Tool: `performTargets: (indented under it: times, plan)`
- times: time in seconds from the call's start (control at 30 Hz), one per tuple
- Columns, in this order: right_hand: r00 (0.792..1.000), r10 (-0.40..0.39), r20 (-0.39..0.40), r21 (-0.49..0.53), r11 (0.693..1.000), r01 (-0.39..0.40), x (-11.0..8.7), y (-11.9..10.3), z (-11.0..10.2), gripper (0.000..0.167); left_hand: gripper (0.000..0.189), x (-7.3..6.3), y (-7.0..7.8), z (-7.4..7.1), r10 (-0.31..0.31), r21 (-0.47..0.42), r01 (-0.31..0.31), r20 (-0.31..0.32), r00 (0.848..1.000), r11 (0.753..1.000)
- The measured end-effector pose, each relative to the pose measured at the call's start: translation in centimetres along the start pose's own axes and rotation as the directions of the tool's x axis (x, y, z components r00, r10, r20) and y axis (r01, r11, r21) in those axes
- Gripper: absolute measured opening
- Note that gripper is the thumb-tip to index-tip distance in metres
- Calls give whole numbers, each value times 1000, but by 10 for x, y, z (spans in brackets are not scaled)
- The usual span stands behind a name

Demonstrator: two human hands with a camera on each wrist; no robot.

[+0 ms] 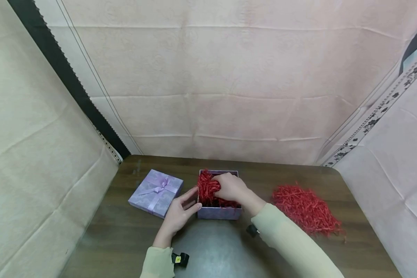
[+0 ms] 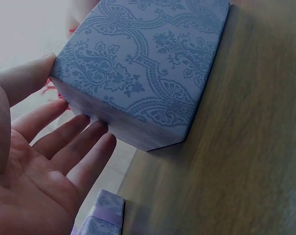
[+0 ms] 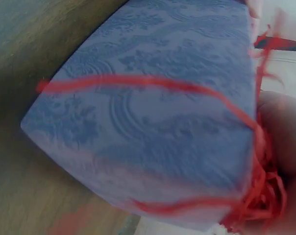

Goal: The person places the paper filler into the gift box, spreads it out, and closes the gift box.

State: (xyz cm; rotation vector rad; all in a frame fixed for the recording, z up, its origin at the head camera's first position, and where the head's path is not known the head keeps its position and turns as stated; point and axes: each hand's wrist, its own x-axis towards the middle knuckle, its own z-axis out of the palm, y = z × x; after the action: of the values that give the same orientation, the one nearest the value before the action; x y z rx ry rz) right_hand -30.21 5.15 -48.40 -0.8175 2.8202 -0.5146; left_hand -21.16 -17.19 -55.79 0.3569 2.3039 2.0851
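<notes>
A lavender patterned gift box (image 1: 219, 214), lidless, stands on the table with red shredded paper (image 1: 205, 185) inside. My right hand (image 1: 233, 189) reaches over its rim, fingers bent into the shreds; the fingertips are partly hidden. In the right wrist view, loose red strips (image 3: 138, 82) hang down the box's outer wall (image 3: 153, 127). My left hand (image 1: 179, 212) steadies the box at its near left corner. There, in the left wrist view, the thumb (image 2: 33, 73) touches the rim and the fairly straight fingers (image 2: 91, 164) lie against the side of the box (image 2: 148, 63).
Left of the box lies its matching lid (image 1: 156, 193), topped with a lilac ribbon bow (image 1: 160, 187). A pile of red shredded paper (image 1: 305, 210) sits on the right of the brown wooden table (image 1: 125, 235). Pale cloth (image 1: 229, 77) hangs behind and along both sides.
</notes>
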Motion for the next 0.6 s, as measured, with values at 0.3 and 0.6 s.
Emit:
performTargets:
  times: [0.3, 0.6]
  plan:
    - [999, 30, 28, -14, 999, -30, 15, -2, 19, 24, 61, 0, 2, 1, -9, 22, 9, -1, 1000, 1000]
    - [978, -102, 180, 74, 993, 90, 2, 10, -11, 76, 63, 2, 2, 0, -15, 28, 15, 6, 1000, 1000]
